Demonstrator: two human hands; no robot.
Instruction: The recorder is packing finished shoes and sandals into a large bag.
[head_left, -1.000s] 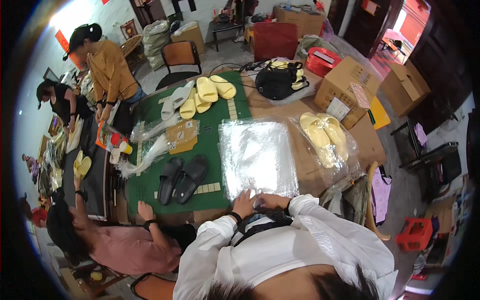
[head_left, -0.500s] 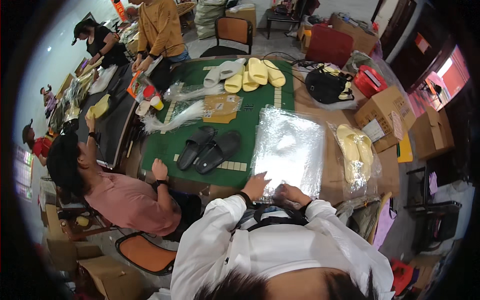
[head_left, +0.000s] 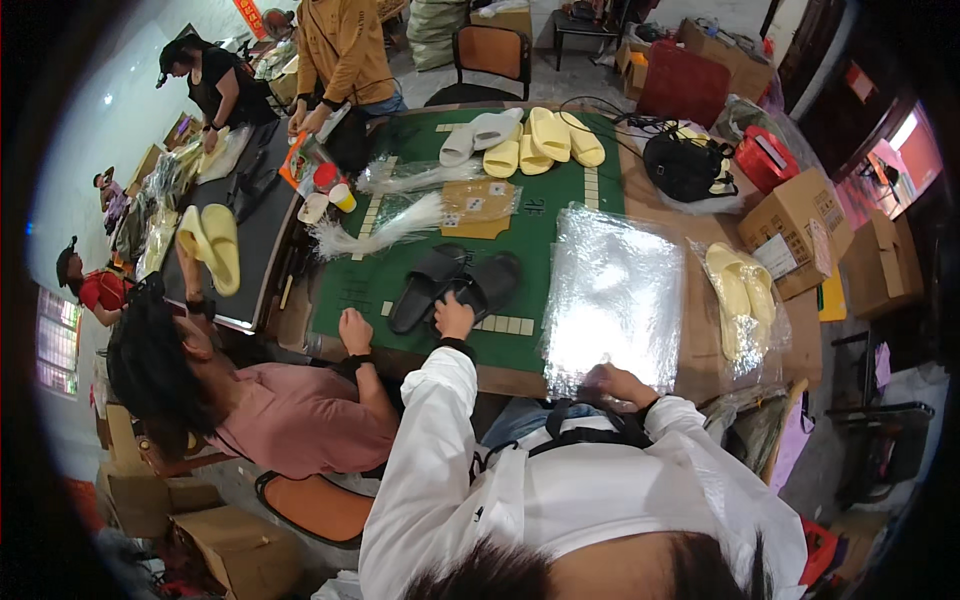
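Note:
A pair of black slippers (head_left: 428, 290) lies on the green mat, one overlapping the other. My left hand (head_left: 455, 318) reaches over the table edge, its fingers closed on the heel end of the right-hand slipper. Directly in front of me lies a stack of shiny clear plastic bags (head_left: 615, 290). At its near edge my right hand (head_left: 618, 385) pinches the top bag, though its fingertips are partly hidden. To the right, a pair of yellow slippers (head_left: 742, 300) rests inside a clear bag.
Yellow and grey slippers (head_left: 545, 140) sit at the mat's far side. White plastic strips (head_left: 385, 225) and brown card (head_left: 478, 205) lie left of centre. A co-worker in pink (head_left: 310, 410) sits close on my left, holding yellow slippers (head_left: 210, 245). Cardboard boxes (head_left: 800, 235) stand at right.
My left hand has left the bag stack and moved forward and left onto the black slipper. My right hand stays at the stack's near edge. The co-worker's yellow slippers have been raised.

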